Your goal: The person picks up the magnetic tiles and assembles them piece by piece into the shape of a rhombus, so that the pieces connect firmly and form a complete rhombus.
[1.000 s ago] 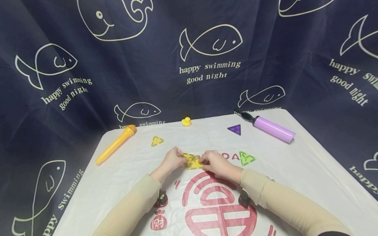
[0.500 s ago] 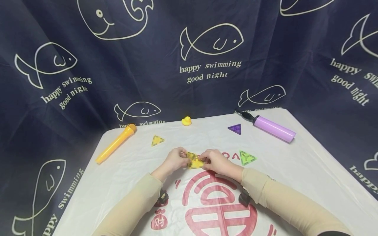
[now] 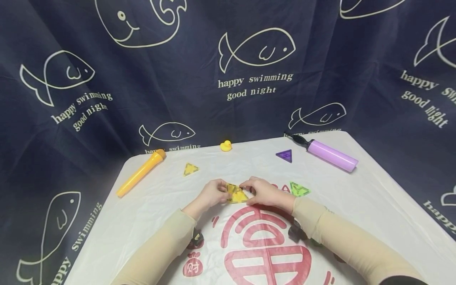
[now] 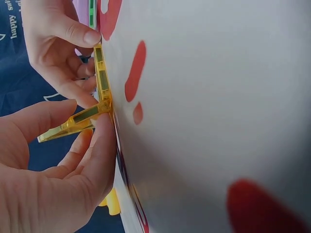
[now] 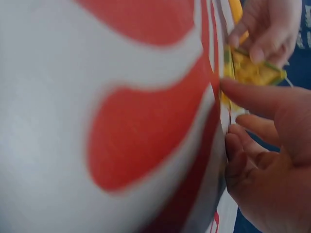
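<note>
Two yellow triangular magnetic tiles meet along an edge between the hands near the middle of the table. My left hand point(image 3: 212, 194) pinches the left tile point(image 4: 86, 115) between thumb and fingers, and that tile tilts up from the tabletop. The other yellow tile point(image 4: 103, 80) lies close along the table surface. My right hand point(image 3: 265, 194) is at this tile's right side, thumb tip right at its corner and index finger spread toward its far edge. In the right wrist view the raised tile point(image 5: 257, 73) shows behind the right thumb.
On the white table cover point(image 3: 142, 229) lie another yellow triangle tile point(image 3: 190, 169), a purple triangle tile point(image 3: 285, 155) and a green triangle tile point(image 3: 299, 189). An orange toy microphone point(image 3: 141, 172), a rubber duck point(image 3: 226, 146) and a purple hand pump point(image 3: 331, 155) stand farther back, before a dark curtain.
The joined yellow tiles have shifted slightly right, and the left one has tilted up. My right fingers have spread from pinching the right tile to resting at its edge.
</note>
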Motion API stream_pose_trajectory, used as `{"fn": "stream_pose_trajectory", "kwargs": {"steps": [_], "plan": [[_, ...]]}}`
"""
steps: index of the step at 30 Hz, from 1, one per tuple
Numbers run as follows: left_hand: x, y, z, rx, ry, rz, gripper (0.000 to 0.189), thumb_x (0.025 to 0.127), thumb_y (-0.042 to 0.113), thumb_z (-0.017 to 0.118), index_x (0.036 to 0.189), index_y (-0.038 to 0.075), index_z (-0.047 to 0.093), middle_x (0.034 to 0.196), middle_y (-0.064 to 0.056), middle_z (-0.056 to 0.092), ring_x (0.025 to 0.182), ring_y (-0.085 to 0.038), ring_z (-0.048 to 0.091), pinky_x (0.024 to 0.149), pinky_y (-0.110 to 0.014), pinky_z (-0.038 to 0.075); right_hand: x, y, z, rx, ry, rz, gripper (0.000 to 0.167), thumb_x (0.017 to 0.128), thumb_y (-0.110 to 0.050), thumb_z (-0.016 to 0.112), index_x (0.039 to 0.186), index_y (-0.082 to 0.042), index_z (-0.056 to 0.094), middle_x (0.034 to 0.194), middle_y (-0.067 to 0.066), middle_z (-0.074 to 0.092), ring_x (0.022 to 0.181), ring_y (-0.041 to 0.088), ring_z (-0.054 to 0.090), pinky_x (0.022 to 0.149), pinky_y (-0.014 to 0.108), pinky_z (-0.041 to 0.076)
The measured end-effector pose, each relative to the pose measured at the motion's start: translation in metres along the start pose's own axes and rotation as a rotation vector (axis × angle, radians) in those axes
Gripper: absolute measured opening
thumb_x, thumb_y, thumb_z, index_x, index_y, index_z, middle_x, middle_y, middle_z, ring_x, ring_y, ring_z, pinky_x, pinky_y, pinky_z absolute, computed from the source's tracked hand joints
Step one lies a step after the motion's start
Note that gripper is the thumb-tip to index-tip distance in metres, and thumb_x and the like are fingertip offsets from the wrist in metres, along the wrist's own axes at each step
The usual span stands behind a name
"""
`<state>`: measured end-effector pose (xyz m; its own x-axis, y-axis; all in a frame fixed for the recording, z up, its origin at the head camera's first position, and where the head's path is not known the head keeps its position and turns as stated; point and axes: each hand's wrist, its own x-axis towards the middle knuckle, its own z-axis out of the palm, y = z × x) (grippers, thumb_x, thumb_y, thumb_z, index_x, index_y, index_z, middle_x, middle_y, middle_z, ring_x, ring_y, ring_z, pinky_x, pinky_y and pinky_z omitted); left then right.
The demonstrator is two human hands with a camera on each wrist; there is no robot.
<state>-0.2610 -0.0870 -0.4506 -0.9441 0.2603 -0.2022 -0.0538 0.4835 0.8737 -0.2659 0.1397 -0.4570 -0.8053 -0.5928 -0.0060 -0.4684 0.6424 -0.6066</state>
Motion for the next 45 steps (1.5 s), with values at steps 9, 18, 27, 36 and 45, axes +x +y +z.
{"fn": "stream_pose_trajectory", "kwargs": {"steps": [9, 18, 27, 36, 45], "plan": [[-0.003, -0.002, 0.000, -0.060, -0.044, -0.014, 0.026, 0.084, -0.003, 0.076, 0.108, -0.004, 0.064, 0.095, -0.010, 0.067, 0.080, -0.017, 0.066, 0.073, -0.031, 0.061, 0.013, 0.019, -0.018, 0.030, -0.179, -0.014, 0.073, 0.077, -0.011, 0.090, 0.143, -0.013, 0.060, 0.112, 0.004, 0.052, 0.103, 0.022, 0.049, 0.087, 0.035, 0.048], [-0.003, -0.006, 0.000, -0.077, -0.075, 0.013, 0.028, 0.083, -0.004, 0.075, 0.109, -0.004, 0.064, 0.095, -0.009, 0.068, 0.080, -0.016, 0.065, 0.072, -0.031, 0.060, 0.019, 0.027, -0.024, 0.069, -0.262, -0.010, 0.078, 0.076, -0.012, 0.091, 0.147, -0.017, 0.057, 0.113, 0.004, 0.051, 0.103, 0.021, 0.049, 0.087, 0.036, 0.047], [-0.003, -0.020, -0.023, -0.063, -0.048, 0.008, 0.032, 0.084, -0.001, 0.075, 0.114, -0.004, 0.064, 0.098, -0.009, 0.070, 0.077, -0.016, 0.065, 0.067, -0.030, 0.059, 0.022, 0.027, -0.023, 0.055, -0.258, -0.026, 0.079, 0.074, -0.014, 0.092, 0.145, -0.018, 0.057, 0.108, 0.004, 0.051, 0.101, 0.021, 0.050, 0.086, 0.035, 0.046], [0.013, -0.033, -0.085, 0.005, 0.180, -0.014, 0.037, 0.084, -0.005, 0.072, 0.119, -0.009, 0.061, 0.105, -0.021, 0.070, 0.086, -0.027, 0.069, 0.078, -0.036, 0.059, 0.022, 0.022, -0.017, 0.048, -0.204, -0.015, 0.078, 0.073, -0.019, 0.094, 0.143, -0.017, 0.059, 0.104, 0.004, 0.049, 0.099, 0.021, 0.045, 0.083, 0.035, 0.043], [0.032, -0.045, -0.128, 0.118, 0.437, -0.232, 0.045, 0.089, 0.014, 0.074, 0.127, -0.003, 0.058, 0.126, -0.022, 0.060, 0.111, -0.034, 0.059, 0.097, -0.043, 0.050, 0.019, 0.015, -0.001, 0.008, -0.071, 0.009, 0.078, 0.070, -0.030, 0.096, 0.138, -0.014, 0.060, 0.105, 0.004, 0.047, 0.098, 0.022, 0.040, 0.084, 0.038, 0.041]]}}
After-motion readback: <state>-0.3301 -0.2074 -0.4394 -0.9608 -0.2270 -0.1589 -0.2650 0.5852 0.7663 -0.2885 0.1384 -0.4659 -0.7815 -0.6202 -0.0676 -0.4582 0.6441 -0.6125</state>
